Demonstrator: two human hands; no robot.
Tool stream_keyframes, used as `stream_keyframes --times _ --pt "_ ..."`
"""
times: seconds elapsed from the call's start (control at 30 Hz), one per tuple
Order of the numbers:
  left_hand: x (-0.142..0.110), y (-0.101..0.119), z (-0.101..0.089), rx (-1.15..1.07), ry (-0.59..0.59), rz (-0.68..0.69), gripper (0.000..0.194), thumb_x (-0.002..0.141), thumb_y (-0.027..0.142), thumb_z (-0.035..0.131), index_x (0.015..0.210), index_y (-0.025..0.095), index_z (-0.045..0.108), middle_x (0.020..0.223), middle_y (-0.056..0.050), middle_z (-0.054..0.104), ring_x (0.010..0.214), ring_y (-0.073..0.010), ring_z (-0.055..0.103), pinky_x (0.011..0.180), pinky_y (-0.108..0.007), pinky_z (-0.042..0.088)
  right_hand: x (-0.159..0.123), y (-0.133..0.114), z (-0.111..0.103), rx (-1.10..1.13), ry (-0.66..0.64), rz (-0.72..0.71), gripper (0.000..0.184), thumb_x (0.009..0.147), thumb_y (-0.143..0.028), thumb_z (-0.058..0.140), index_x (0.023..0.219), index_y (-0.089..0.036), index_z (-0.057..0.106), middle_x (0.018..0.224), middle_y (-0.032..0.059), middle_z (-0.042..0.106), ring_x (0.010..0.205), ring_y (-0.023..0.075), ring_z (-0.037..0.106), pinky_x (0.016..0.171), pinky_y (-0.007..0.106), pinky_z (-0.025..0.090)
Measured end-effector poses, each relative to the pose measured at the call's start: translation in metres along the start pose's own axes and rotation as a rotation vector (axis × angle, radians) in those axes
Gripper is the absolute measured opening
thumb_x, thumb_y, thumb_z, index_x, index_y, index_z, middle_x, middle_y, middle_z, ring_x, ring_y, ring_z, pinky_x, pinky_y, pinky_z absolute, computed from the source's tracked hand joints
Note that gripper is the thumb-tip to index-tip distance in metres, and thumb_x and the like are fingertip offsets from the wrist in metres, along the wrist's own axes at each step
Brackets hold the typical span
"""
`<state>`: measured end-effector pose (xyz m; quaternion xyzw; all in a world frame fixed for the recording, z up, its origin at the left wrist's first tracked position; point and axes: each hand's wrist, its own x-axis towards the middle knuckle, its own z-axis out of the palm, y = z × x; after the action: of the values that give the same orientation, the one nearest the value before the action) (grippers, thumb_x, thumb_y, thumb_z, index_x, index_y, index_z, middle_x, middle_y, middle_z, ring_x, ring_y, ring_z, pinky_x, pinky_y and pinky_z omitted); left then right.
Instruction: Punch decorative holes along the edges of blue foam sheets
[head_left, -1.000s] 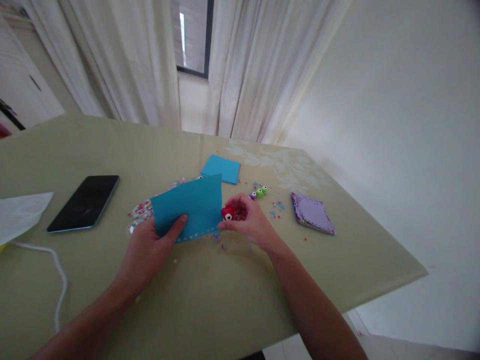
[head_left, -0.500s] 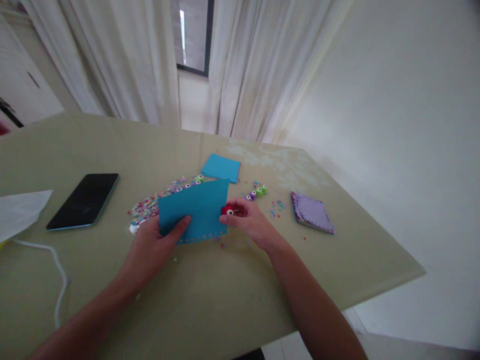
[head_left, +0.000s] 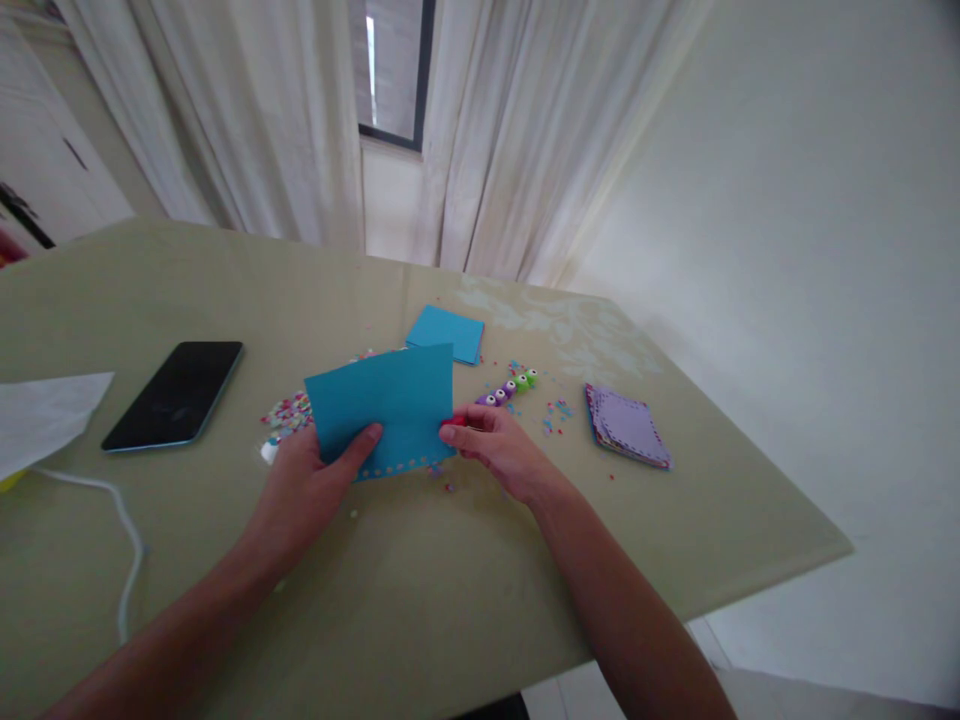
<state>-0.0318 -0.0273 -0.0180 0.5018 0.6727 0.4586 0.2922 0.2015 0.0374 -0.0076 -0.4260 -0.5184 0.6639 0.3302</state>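
My left hand (head_left: 311, 482) grips a blue sheet of paper (head_left: 382, 408) by its lower left corner, thumb on top, and holds it tilted above the table (head_left: 420, 580). A row of small punched holes runs along the sheet's lower edge. My right hand (head_left: 501, 450) is closed on a small red hole punch (head_left: 456, 421) at the sheet's right edge; the paper hides most of the punch.
Coloured paper bits (head_left: 289, 413) lie scattered behind the sheet. Small purple and green punches (head_left: 510, 386) sit in a row to the right. A blue paper stack (head_left: 447, 332), a purple stack (head_left: 628, 426), a black phone (head_left: 174, 394), white paper (head_left: 45, 418) and a white cord (head_left: 124, 540) also lie here.
The blue sheet has shifted right over the red punch, which now shows only as a sliver. My right hand has closed tighter at the sheet's edge.
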Motion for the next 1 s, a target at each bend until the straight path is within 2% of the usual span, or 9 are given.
stream_keyframes --times 0.1,0.2,0.43,0.6,0.73,0.83,1.0 --pt "0.0 0.0015 0.0005 -0.061 -0.071 -0.015 0.048 0.08 0.068 0.07 0.099 0.025 0.078 0.101 -0.005 0.084 0.085 -0.0308 0.078 0.078 -0.04 0.061 0.0 0.0009 0.0026 0.004 -0.001 0.001 0.041 0.062 -0.046 0.097 0.084 -0.019 0.075 0.081 -0.0009 0.068 0.073 0.0139 0.056 0.07 0.029 0.038" --pt "0.0004 0.0013 0.0 -0.046 -0.054 -0.033 0.049 0.079 0.069 0.07 0.098 0.024 0.077 0.1 -0.006 0.084 0.086 -0.0317 0.078 0.078 -0.041 0.061 -0.0003 0.0009 0.0036 -0.006 -0.009 0.007 0.041 0.061 -0.045 0.097 0.082 -0.018 0.075 0.08 -0.0009 0.068 0.073 0.0142 0.056 0.071 0.029 0.039" --pt "0.0008 0.0002 -0.001 0.001 -0.043 -0.014 0.045 0.081 0.069 0.067 0.085 0.025 0.075 0.085 -0.004 0.082 0.073 -0.0295 0.074 0.069 -0.039 0.058 -0.0013 -0.0012 0.004 -0.033 -0.01 0.024 0.042 0.062 -0.048 0.096 0.083 -0.019 0.074 0.078 -0.0009 0.066 0.067 0.0127 0.051 0.065 0.029 0.036" --pt "0.0009 -0.0006 -0.0017 -0.015 -0.038 0.001 0.043 0.082 0.068 0.069 0.088 0.026 0.076 0.09 -0.004 0.083 0.078 -0.0295 0.076 0.074 -0.039 0.059 -0.0006 -0.0012 0.0037 -0.019 -0.018 0.032 0.043 0.061 -0.048 0.096 0.083 -0.019 0.075 0.08 -0.0003 0.067 0.068 0.0127 0.052 0.065 0.028 0.036" --pt "0.0 -0.0011 -0.0024 -0.012 -0.04 -0.014 0.044 0.082 0.069 0.068 0.087 0.025 0.076 0.088 -0.003 0.083 0.075 -0.0288 0.075 0.069 -0.037 0.058 0.0 0.0001 0.0029 -0.027 -0.02 0.038 0.042 0.063 -0.048 0.096 0.085 -0.018 0.076 0.078 -0.001 0.066 0.065 0.0109 0.048 0.063 0.028 0.033" --pt "-0.0003 0.0006 -0.0023 -0.005 -0.023 -0.015 0.044 0.082 0.069 0.068 0.083 0.026 0.074 0.084 -0.003 0.082 0.074 -0.0287 0.075 0.068 -0.037 0.058 0.0 0.0007 0.0027 -0.029 -0.022 0.041 0.043 0.062 -0.048 0.096 0.086 -0.018 0.077 0.08 -0.0003 0.068 0.066 0.0115 0.05 0.064 0.028 0.035" --pt "-0.0001 0.0046 -0.002 -0.017 -0.009 -0.015 0.042 0.081 0.068 0.069 0.084 0.026 0.075 0.088 -0.003 0.083 0.077 -0.0296 0.076 0.072 -0.038 0.059 0.0007 0.0019 0.0025 -0.03 -0.005 0.036 0.044 0.061 -0.05 0.096 0.085 -0.019 0.078 0.078 -0.0009 0.068 0.066 0.0114 0.049 0.062 0.028 0.034"
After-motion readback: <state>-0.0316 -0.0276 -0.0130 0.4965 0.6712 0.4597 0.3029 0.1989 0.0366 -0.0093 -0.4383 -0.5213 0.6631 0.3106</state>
